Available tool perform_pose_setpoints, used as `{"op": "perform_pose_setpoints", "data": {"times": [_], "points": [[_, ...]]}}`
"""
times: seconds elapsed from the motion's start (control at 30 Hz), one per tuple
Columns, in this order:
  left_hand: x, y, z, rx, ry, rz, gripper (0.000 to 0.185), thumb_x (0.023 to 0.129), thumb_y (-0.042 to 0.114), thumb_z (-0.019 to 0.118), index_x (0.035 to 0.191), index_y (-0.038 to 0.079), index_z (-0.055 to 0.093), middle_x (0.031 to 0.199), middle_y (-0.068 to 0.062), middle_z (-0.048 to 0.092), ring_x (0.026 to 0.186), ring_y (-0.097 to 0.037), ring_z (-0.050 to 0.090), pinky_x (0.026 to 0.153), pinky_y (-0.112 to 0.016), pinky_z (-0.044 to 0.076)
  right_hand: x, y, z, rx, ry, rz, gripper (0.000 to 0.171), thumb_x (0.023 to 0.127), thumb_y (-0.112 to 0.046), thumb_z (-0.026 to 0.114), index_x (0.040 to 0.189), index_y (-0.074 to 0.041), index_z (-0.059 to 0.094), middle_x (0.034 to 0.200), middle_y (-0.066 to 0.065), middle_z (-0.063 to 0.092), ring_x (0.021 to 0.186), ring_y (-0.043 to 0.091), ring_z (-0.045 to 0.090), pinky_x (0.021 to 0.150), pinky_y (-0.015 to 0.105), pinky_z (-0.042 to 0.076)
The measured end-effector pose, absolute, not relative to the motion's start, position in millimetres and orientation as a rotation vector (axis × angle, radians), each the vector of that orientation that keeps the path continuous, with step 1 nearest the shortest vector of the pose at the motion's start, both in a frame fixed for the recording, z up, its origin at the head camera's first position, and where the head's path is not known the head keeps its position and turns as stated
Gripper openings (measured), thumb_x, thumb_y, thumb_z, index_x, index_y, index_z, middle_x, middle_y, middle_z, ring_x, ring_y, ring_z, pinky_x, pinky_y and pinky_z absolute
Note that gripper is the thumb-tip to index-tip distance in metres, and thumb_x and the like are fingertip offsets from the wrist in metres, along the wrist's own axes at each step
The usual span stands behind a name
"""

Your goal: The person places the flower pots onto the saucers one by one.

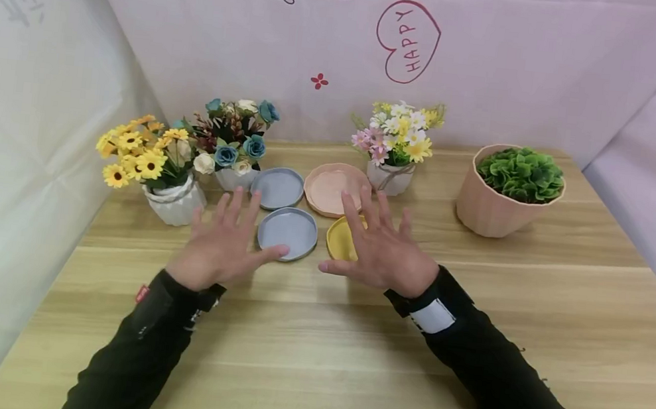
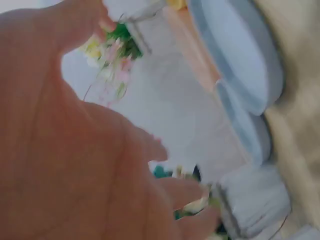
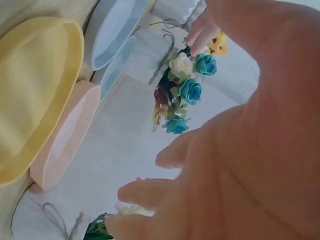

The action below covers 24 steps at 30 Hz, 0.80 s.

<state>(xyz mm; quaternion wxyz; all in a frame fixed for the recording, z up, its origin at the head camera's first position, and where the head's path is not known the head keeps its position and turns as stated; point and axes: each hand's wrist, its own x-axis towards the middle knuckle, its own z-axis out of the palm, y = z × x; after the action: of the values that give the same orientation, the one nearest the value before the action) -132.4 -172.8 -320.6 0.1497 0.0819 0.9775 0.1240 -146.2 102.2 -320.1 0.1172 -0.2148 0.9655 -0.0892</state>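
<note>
Both hands are held over the wooden surface [image 1: 311, 363] with fingers spread and released, grasping nothing. The left hand [image 1: 222, 243] lies palm down just left of the near blue saucer [image 1: 288, 232], its thumb tip at that saucer's near rim; whether it touches cannot be told. The right hand [image 1: 380, 250] is palm down over the yellow saucer [image 1: 341, 239], covering its right part; contact cannot be confirmed. In the right wrist view the yellow saucer [image 3: 35, 95] sits beside the pink saucer [image 3: 65, 140], with the open palm [image 3: 250, 165] above. Behind the near pair lie a second blue saucer [image 1: 278, 188] and the pink saucer [image 1: 332, 188], the 4 clustered close at the surface's middle. A sunflower pot [image 1: 175, 202] stands left, a blue-rose pot [image 1: 235, 178] beside it, a mixed-flower pot [image 1: 391, 176] behind the right hand, and a pink ribbed pot with green foliage [image 1: 492, 212] well to the right. The left wrist view is blurred.
</note>
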Motion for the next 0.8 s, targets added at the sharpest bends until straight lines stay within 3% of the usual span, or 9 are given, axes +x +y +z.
{"op": "perform_pose_setpoints", "data": {"times": [0.17,0.27,0.43,0.5,0.53,0.57,0.63,0.7,0.8], "points": [[-136,-214,-296,0.194,2.658,0.458,0.110,0.102,0.079,0.036,0.166,-0.006,0.011,0.173,-0.032,0.010,0.160,-0.052,0.013,0.128,-0.069,0.016,-151,97,-319,-0.829,2.881,-0.362,0.107,0.096,-0.059,0.072,0.168,-0.003,0.017,0.171,0.029,0.024,0.155,0.045,0.035,0.124,0.067,0.033],[-138,-244,-288,0.124,2.621,0.449,0.104,0.102,0.078,0.037,0.155,-0.011,0.038,0.154,-0.039,0.045,0.140,-0.055,0.048,0.113,-0.066,0.045,-154,88,-320,-0.925,2.891,-0.392,0.097,0.096,-0.056,0.073,0.160,0.004,0.033,0.154,0.030,0.049,0.130,0.040,0.061,0.112,0.054,0.051],[-146,-285,-288,0.052,2.615,0.493,0.095,0.104,0.071,0.041,0.153,-0.010,0.039,0.144,-0.042,0.052,0.127,-0.059,0.056,0.102,-0.064,0.053,-160,67,-330,-0.941,2.794,-0.477,0.094,0.095,-0.058,0.073,0.155,0.007,0.041,0.141,0.025,0.059,0.117,0.030,0.065,0.097,0.042,0.060],[-152,-298,-293,0.004,2.625,0.525,0.084,0.103,0.070,0.046,0.125,-0.010,0.059,0.111,-0.035,0.068,0.101,-0.050,0.068,0.089,-0.056,0.059,-162,59,-336,-0.919,2.767,-0.492,0.097,0.095,-0.060,0.073,0.156,0.008,0.039,0.145,0.025,0.056,0.122,0.030,0.063,0.099,0.041,0.059],[-155,-304,-297,-0.027,2.632,0.525,0.077,0.102,0.071,0.048,0.100,-0.004,0.062,0.087,-0.025,0.068,0.080,-0.041,0.066,0.076,-0.048,0.059,-164,55,-340,-0.915,2.773,-0.485,0.099,0.094,-0.061,0.073,0.156,0.009,0.039,0.145,0.025,0.056,0.122,0.030,0.062,0.100,0.041,0.059],[-158,-309,-301,-0.043,2.655,0.543,0.075,0.102,0.070,0.051,0.097,-0.004,0.061,0.080,-0.019,0.064,0.074,-0.034,0.062,0.071,-0.044,0.057,-165,52,-344,-0.892,2.778,-0.466,0.102,0.093,-0.062,0.073,0.157,0.009,0.038,0.148,0.026,0.054,0.124,0.031,0.062,0.102,0.041,0.058],[-166,-318,-313,-0.059,2.680,0.662,0.069,0.101,0.066,0.056,0.106,-0.002,0.061,0.086,-0.015,0.064,0.081,-0.033,0.064,0.077,-0.047,0.058,-167,45,-349,-0.862,2.796,-0.436,0.105,0.091,-0.065,0.074,0.156,0.010,0.038,0.148,0.026,0.054,0.124,0.032,0.061,0.104,0.041,0.057],[-174,-325,-325,-0.076,2.702,0.798,0.089,0.100,0.064,0.061,0.153,-0.004,0.041,0.130,-0.032,0.063,0.121,-0.049,0.062,0.104,-0.061,0.052,-168,40,-354,-0.838,2.813,-0.419,0.105,0.090,-0.066,0.074,0.154,0.011,0.041,0.145,0.026,0.055,0.122,0.033,0.061,0.104,0.042,0.057],[-184,-332,-341,-0.162,2.715,0.964,0.121,0.095,0.066,0.067,0.170,0.009,-0.008,0.171,-0.033,0.019,0.155,-0.058,0.021,0.124,-0.073,0.023,-169,33,-359,-0.832,2.834,-0.401,0.103,0.090,-0.065,0.075,0.150,0.013,0.045,0.143,0.028,0.055,0.123,0.034,0.060,0.105,0.043,0.057]]}}
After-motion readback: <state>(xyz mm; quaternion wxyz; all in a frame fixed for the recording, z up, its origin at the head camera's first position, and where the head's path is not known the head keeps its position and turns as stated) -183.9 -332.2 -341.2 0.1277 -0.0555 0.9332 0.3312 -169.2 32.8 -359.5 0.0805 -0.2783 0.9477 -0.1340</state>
